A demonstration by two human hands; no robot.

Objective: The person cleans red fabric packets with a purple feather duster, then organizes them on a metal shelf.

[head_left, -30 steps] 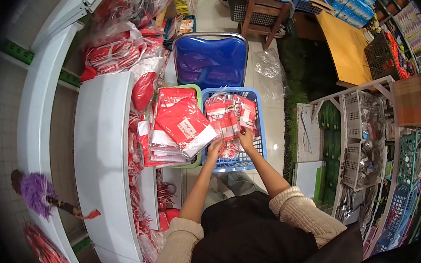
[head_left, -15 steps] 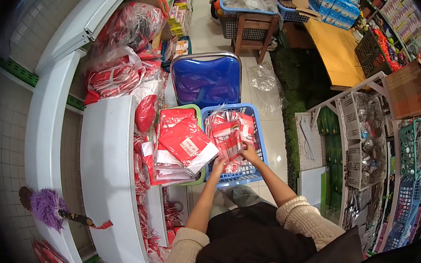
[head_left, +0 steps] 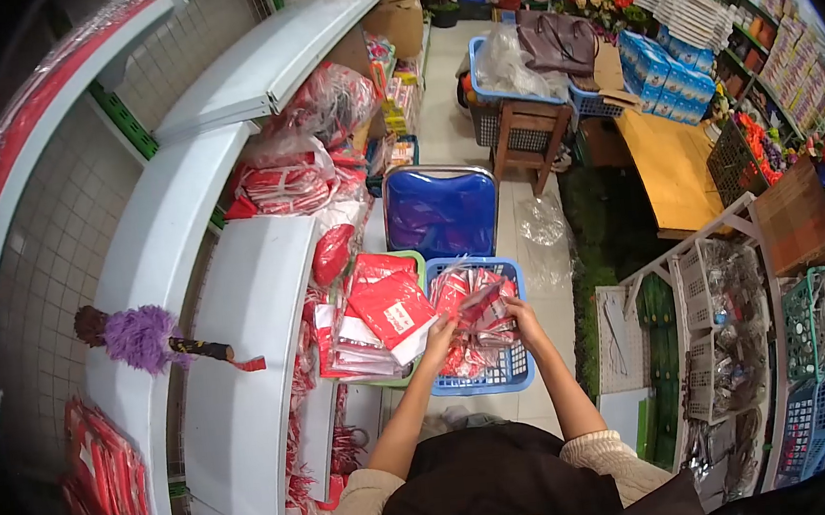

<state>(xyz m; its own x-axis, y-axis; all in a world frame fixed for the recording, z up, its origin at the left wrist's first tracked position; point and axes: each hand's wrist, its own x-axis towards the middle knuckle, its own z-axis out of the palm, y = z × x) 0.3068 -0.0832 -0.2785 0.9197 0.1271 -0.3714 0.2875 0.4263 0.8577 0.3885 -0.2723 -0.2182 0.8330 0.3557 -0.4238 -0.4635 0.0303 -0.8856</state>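
Both hands are over a blue basket (head_left: pixel 487 381) that holds red and white items in clear plastic. Between them is a red plastic packet (head_left: pixel 484 308), tilted above the pile. My left hand (head_left: pixel 442 333) pinches its left side, and my right hand (head_left: pixel 520 317) has its fingers closed on the right side. Left of the basket, a green basket (head_left: pixel 420 260) bears a stack of flat red and white packets (head_left: pixel 392 308), the top one with a white label.
Behind the baskets stands a blue chair (head_left: pixel 441 211). White shelves (head_left: pixel 239 292) run along the left, with a purple duster (head_left: pixel 145 340) on one. Right are a wooden table (head_left: pixel 665 172) and white wire racks (head_left: pixel 694 282). A crumpled clear bag (head_left: pixel 542 222) lies on the floor.
The view has tilted up, so the baskets appear lower and more to the right. The packet between my hands has changed from nearly upright to more tilted, and my hands are slightly farther apart.
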